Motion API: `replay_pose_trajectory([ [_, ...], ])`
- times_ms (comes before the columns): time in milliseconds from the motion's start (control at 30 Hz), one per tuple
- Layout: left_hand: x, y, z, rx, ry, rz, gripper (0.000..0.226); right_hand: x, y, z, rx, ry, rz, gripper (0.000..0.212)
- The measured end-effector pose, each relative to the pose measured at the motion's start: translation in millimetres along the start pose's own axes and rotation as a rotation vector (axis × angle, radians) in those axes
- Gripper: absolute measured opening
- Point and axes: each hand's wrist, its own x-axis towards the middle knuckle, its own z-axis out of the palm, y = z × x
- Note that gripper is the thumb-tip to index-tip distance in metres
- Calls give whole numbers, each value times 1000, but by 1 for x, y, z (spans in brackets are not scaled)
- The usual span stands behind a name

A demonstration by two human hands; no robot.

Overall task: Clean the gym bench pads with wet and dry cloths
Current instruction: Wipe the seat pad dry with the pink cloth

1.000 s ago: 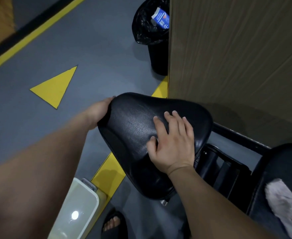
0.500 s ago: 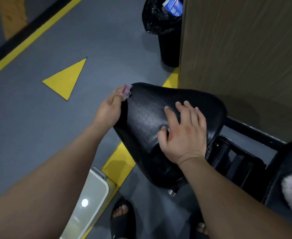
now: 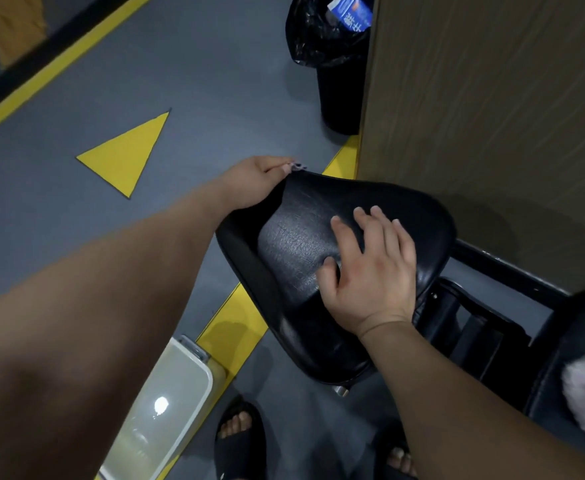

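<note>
Two hands meet the black seat pad [image 3: 412, 209] — left hand [image 3: 254, 183] pinching a pale cloth [image 3: 297, 167] at its edge, right hand [image 3: 370, 271] flat, fingers apart.

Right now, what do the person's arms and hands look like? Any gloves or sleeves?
Both are bare. The left hand and right hand wear no gloves, and I see no rings. No sleeve shows on the left arm or right arm as far up as the picture reaches, and no watch or band sits on either wrist.
</note>
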Motion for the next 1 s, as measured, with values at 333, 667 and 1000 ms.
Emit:
replay_pose_trajectory([
  [333,-111,-34,35,-13,220,-70,62,-9,-6,-1,6,119,8,48],
  [667,-107,-8,39,82,128,-157,53,-11,-13,-17,2,159,-9,19],
  [1000,-160,4,83,7,275,-68,57,-12,-20,-21,2,126,-7,22],
])
